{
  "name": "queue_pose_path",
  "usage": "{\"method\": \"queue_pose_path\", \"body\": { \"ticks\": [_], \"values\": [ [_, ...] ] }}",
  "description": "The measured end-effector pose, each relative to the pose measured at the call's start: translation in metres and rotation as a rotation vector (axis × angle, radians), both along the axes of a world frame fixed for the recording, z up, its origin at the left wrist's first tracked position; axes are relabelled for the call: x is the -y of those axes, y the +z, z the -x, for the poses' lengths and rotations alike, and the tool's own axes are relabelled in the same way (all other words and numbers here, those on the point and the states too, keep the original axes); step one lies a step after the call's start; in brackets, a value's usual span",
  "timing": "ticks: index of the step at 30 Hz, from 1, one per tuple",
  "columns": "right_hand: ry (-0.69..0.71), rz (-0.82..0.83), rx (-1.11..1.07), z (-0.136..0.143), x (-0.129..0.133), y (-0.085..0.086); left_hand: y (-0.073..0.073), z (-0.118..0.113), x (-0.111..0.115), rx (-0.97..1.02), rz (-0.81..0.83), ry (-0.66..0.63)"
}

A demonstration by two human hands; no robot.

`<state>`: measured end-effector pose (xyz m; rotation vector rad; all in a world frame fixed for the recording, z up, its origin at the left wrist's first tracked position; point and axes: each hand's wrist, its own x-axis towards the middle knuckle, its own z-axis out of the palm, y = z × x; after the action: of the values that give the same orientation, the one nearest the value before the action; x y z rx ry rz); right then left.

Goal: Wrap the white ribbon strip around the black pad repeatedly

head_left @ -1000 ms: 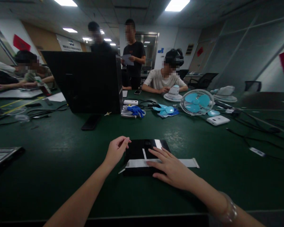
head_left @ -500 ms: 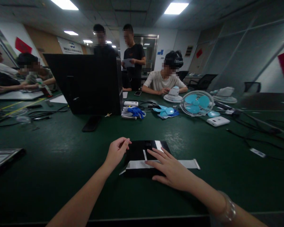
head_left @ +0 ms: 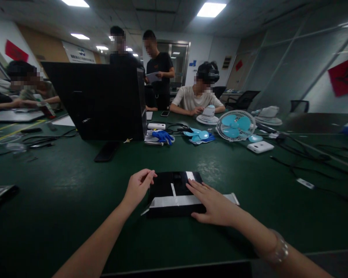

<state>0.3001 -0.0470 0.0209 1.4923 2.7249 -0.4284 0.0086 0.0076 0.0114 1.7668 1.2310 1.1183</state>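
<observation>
A flat black box-like piece lies on the green table in front of me. Across it runs a wide whitish flat strip, like a ribbon cable, its ends sticking out past both sides. A short narrow white strip and a white patch also show on its top. My right hand lies over the right part of the piece, fingers stretched out. At its upper left corner, my left hand has thumb and fingers pinched together; whatever is between them is hidden.
Beyond stand a black computer case, a phone, keys, blue-white gloves, a blue fan blade and a fan. Cables spread at right. A person sits opposite; others stand behind.
My right hand has slid a little to the right with its fingers closer together, uncovering more of the ribbon strip. My left hand keeps its pinch at the corner. The view has turned slightly right.
</observation>
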Motion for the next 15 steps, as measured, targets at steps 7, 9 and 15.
{"method": "queue_pose_path", "body": {
  "ticks": [7,9,15],
  "values": [
    [-0.001,0.006,-0.024,0.001,0.005,0.002,-0.004,0.0,-0.002,0.018,-0.006,0.002],
    [0.004,-0.01,-0.032,-0.001,0.005,-0.002,-0.005,0.001,-0.002,0.014,0.004,0.001],
    [-0.061,-0.082,0.039,-0.016,-0.001,-0.008,-0.007,0.003,-0.005,0.01,0.015,-0.011]
  ]
}}
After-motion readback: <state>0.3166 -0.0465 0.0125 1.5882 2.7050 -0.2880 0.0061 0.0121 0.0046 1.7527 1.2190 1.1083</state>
